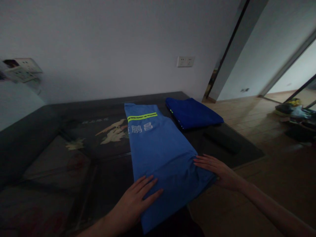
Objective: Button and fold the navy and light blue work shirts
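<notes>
A light blue work jacket, folded into a long panel, lies lengthwise on a dark table. It has a yellow-green stripe and white lettering near its far end. My left hand rests on the near left part of the jacket with its fingers stretched out. At the jacket's right edge, my right hand has its fingers over the cloth, and the thumb is hidden under it. Wrinkles run through the fabric from those fingertips. The jacket's near end reaches down past the table's front edge.
A folded dark blue garment lies at the back right of the dark table, with a dark oblong object in front of it. The wall has a socket. Assorted items sit on the wooden floor at right.
</notes>
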Demonstrator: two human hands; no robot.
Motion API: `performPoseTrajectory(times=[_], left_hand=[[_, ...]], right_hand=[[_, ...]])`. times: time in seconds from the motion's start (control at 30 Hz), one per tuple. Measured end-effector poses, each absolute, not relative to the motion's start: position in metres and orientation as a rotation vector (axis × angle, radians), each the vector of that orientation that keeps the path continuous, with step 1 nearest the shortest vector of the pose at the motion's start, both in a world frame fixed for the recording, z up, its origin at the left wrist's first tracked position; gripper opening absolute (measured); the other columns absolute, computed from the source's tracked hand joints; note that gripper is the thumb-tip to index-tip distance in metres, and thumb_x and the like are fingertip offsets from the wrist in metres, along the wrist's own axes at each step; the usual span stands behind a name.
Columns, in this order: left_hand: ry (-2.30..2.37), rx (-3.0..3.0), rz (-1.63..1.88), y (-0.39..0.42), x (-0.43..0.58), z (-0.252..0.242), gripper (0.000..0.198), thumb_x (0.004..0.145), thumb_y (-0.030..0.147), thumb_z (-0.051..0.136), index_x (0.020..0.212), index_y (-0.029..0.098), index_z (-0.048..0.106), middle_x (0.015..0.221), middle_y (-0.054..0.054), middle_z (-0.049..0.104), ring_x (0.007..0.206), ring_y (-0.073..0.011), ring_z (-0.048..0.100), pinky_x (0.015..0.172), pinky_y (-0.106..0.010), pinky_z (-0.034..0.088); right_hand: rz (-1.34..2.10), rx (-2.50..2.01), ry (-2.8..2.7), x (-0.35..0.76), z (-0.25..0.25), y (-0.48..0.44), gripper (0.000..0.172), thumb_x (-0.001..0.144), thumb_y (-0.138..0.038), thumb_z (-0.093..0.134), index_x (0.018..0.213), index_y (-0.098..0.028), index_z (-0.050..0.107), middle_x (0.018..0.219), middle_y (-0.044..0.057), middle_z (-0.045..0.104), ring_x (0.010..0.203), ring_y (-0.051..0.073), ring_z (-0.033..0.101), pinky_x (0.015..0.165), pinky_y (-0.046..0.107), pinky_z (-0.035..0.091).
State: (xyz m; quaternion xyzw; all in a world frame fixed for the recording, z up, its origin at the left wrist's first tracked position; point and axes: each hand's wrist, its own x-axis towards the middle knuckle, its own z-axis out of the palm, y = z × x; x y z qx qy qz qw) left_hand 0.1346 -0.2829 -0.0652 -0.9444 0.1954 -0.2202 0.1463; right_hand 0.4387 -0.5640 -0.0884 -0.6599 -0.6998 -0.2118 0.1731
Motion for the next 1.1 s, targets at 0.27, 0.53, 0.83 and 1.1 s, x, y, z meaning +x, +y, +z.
performPoseTrajectory(times=[0.27,0.53,0.83,1.1], left_hand=[[0.499,-3.117,-0.629,-0.284,0.124,-0.039,0.057,0.085,0.014,0.053,0.137,0.033,0.042,0.134,-0.006,0.056,0.117,-0.0237,0.058,0.095,-0.039,0.052],[0.499,-3.425,-0.661,-0.280,0.102,0.005,0.037,0.086,0.019,0.054,0.122,0.030,0.056,0.112,-0.004,0.064,0.097,-0.0179,0.065,0.085,-0.028,0.053],[0.183,-3.297,-1.362,-0.263,0.085,0.035,0.019,0.091,0.030,0.048,0.098,0.022,0.063,0.089,-0.003,0.072,0.079,-0.0170,0.067,0.071,-0.022,0.052],[0.168,-3.244,-1.379,-0.291,0.042,0.057,0.028,0.087,0.044,0.050,0.104,0.036,0.070,0.097,0.000,0.074,0.085,-0.0229,0.069,0.074,-0.028,0.055]], right_hand=[[-0.733,-1.802,-2.002,0.428,-0.088,-0.568,0.057,0.082,-0.020,0.060,0.137,-0.031,0.048,0.136,0.005,0.056,0.129,0.022,0.047,0.106,0.042,0.041],[-0.803,-1.446,-1.828,0.384,-0.054,-0.561,0.034,0.092,-0.043,0.048,0.118,-0.027,0.063,0.108,0.006,0.072,0.106,0.022,0.065,0.087,0.034,0.055],[-0.882,-1.451,-1.393,0.360,-0.008,-0.540,0.024,0.090,-0.040,0.052,0.099,-0.028,0.070,0.080,0.003,0.071,0.067,0.021,0.069,0.058,0.028,0.058],[-1.012,-1.418,-1.558,0.353,0.023,-0.577,0.033,0.090,-0.043,0.049,0.122,-0.038,0.059,0.097,0.002,0.074,0.082,0.025,0.071,0.069,0.034,0.059]])
